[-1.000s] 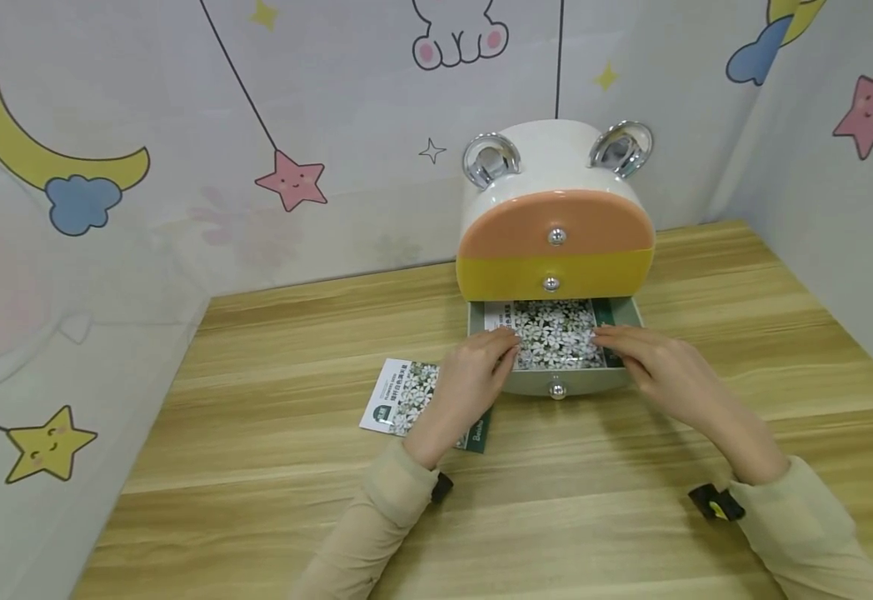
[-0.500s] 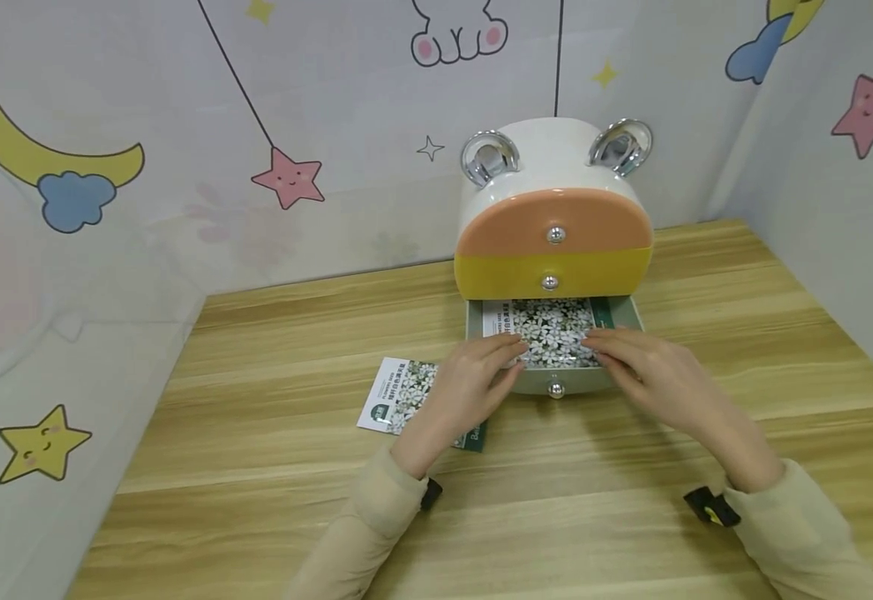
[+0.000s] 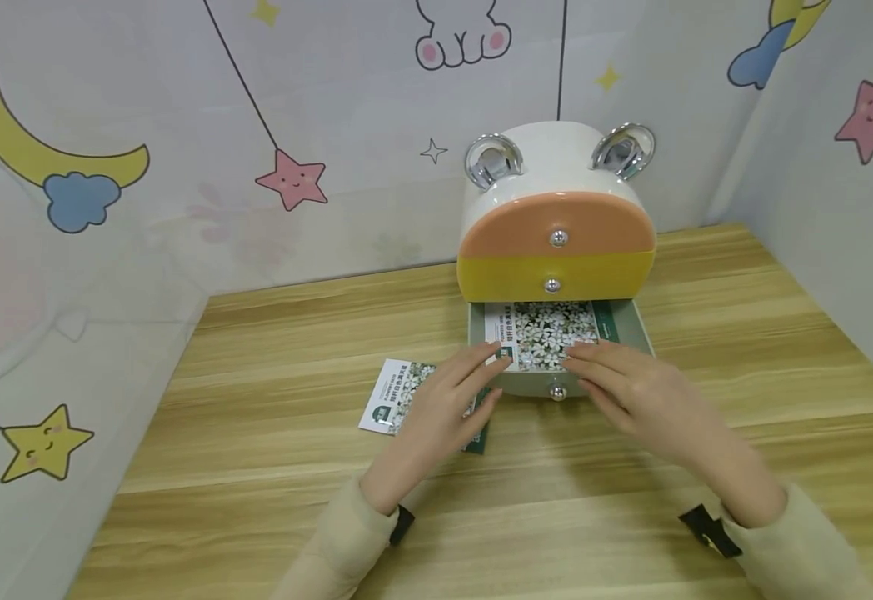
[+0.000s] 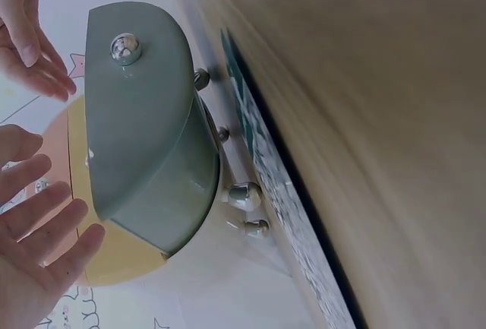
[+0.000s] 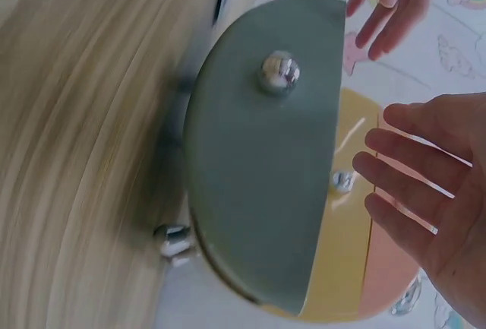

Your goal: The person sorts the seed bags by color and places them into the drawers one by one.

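Observation:
My left hand (image 3: 440, 404) hovers over the left front of a pulled-out grey-green drawer (image 3: 515, 383), fingers extended and slightly spread. On the right, my other hand (image 3: 642, 400) holds its fingers above the drawer's front edge, likewise loose. Both wrist views show the hands (image 4: 38, 230) (image 5: 433, 185) with nothing gripped, apart from the drawer front. Inside the drawer lies a flower seed packet (image 3: 552, 329) with white blossoms, face up. A similar packet (image 3: 384, 400) lies on the table beneath my left forearm and hand, which partly hide it.
The drawer belongs to a small white cabinet (image 3: 556, 158) with silver ears, an orange drawer (image 3: 504, 233) and a yellow drawer (image 3: 504, 275), both pushed in. Printed cloth walls (image 3: 361, 125) stand behind and beside the wooden table (image 3: 271, 375).
Both hands have drawn back from the packet in the drawer toward the drawer front, and their fingers have loosened. The left hand has also shifted left. The packet stays in the drawer.

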Available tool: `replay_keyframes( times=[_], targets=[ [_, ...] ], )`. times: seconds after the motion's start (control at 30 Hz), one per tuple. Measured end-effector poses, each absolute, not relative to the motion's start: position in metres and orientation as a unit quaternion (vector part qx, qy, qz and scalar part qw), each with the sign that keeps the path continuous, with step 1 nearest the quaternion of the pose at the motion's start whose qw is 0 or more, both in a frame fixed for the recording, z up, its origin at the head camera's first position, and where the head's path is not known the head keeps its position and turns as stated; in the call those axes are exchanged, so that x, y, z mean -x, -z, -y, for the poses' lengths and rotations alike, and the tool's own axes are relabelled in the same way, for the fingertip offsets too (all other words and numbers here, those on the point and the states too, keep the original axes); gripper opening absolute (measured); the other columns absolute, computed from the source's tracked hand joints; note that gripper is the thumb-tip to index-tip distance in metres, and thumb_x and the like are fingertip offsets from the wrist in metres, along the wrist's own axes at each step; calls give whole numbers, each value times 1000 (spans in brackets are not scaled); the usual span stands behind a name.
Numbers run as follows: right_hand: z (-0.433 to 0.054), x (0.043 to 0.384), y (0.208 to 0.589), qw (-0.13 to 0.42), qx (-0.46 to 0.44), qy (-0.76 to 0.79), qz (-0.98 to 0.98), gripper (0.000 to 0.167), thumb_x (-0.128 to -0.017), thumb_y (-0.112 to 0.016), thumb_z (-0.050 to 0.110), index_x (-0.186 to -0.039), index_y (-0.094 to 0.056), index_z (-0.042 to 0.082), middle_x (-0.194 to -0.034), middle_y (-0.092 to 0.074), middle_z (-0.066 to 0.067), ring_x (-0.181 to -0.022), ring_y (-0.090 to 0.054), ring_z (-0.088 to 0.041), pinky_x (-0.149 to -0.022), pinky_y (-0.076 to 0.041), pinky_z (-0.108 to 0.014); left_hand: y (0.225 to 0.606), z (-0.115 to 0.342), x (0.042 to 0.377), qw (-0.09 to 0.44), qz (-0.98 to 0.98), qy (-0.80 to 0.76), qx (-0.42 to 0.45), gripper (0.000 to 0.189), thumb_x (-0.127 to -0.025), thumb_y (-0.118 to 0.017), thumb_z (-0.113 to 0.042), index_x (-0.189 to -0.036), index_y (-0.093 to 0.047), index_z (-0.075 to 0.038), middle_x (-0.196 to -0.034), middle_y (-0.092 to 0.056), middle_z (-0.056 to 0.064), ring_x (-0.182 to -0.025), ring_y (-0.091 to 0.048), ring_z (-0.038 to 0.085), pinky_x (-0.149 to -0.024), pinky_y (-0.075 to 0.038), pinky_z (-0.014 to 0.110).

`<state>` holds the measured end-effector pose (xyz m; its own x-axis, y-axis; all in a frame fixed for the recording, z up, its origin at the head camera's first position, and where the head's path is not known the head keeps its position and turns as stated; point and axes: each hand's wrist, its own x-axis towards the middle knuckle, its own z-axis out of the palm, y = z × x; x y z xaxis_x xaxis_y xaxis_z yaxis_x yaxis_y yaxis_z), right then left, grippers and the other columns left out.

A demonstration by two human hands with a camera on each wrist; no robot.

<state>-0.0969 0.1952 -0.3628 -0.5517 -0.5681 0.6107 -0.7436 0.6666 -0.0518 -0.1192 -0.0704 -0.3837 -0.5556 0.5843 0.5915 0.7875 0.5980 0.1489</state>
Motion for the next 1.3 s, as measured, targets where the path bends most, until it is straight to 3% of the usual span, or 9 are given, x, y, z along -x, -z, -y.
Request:
replay_keyframes(
  times=[0.17,0.4,0.7,0.83,0.93,1.3],
  targets=[
    [-180,85,364,285,-399,-141,860,54,-105,-25,36,-115,-69,7,-118,-69,-8,-108,-66,-27,-89,-55,-45,385,83,109,241,861,195,403,41,-90,-67,-18,-130,-59,-14,-136,-58,5,-127,-54,19,-106,-47,32],
    [-163,78,371,269,-426,-138,852,46,-105,-30,32,-117,-68,9,-122,-68,-7,-112,-64,-25,-94,-53,-43,383,95,101,272,846,164,429,45,-84,-73,-18,-128,-61,-13,-134,-60,5,-124,-57,21,-104,-48,32],
    [-146,76,380,257,-449,-107,849,55,-105,-20,34,-117,-68,9,-122,-68,-6,-114,-64,-23,-97,-53,-39,383,108,93,249,854,150,432,41,-84,-73,-17,-124,-64,-13,-131,-62,5,-121,-59,22,-101,-50,34],
    [-140,75,385,234,-447,-90,859,32,-98,-53,26,-122,-66,10,-127,-66,-5,-117,-62,-23,-98,-52,-40,384,114,92,231,862,135,431,42,-83,-73,-17,-124,-64,-14,-130,-63,5,-120,-60,22,-99,-52,36],
    [-136,75,387,220,-440,-82,867,45,-82,-72,23,-124,-64,11,-129,-64,-5,-118,-61,-23,-98,-52,-41,386,120,92,207,869,126,430,44,-83,-74,-16,-126,-62,-14,-131,-62,4,-121,-60,23,-100,-51,37],
    [-122,80,394,172,-438,-65,880,51,-84,-71,27,-131,-59,10,-132,-62,-9,-120,-60,-26,-99,-51,-41,394,137,97,134,882,103,440,54,-82,-75,-20,-133,-57,-15,-136,-58,8,-125,-57,24,-103,-50,40]
  ],
)
